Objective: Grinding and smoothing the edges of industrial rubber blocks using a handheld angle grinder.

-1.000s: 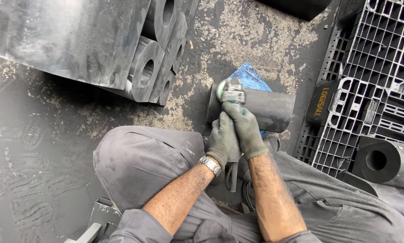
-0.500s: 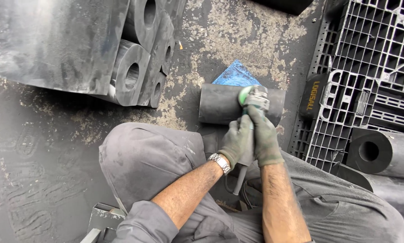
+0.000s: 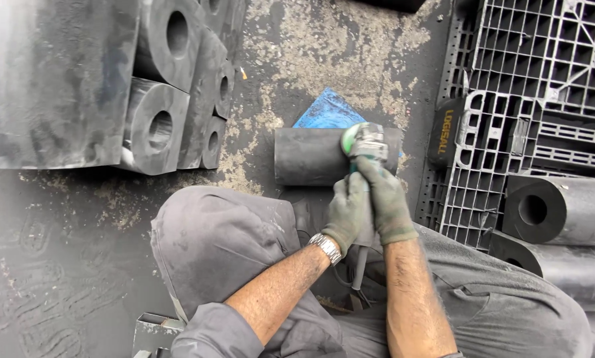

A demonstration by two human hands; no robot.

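At the centre of the frame a person crouches on the stained concrete floor (image 3: pixel 78 265), and both gloved hands sit close together, clamped on the body of a small angle grinder (image 3: pixel 365 142). The left hand (image 3: pixel 347 212) wraps the tool from the left side; the right hand (image 3: pixel 385 202) grips it just beside, a little higher. The green-backed disc of the grinder touches the upper side of a dark rubber cylinder (image 3: pixel 310 156), which lies on its side on the floor, partly over a blue sheet (image 3: pixel 327 111).

I judge that the step in hand is grinding the surface of this cylinder near its right end. The next move seems to call for a steady two-handed hold and an even pass along the curved side, so the cylinder does not roll.

Similar hollow rubber pieces (image 3: pixel 155 126) are stacked at upper left, a black plastic pallet (image 3: pixel 542 73) lies at upper right, and two more tubes (image 3: pixel 562 212) lie at right.
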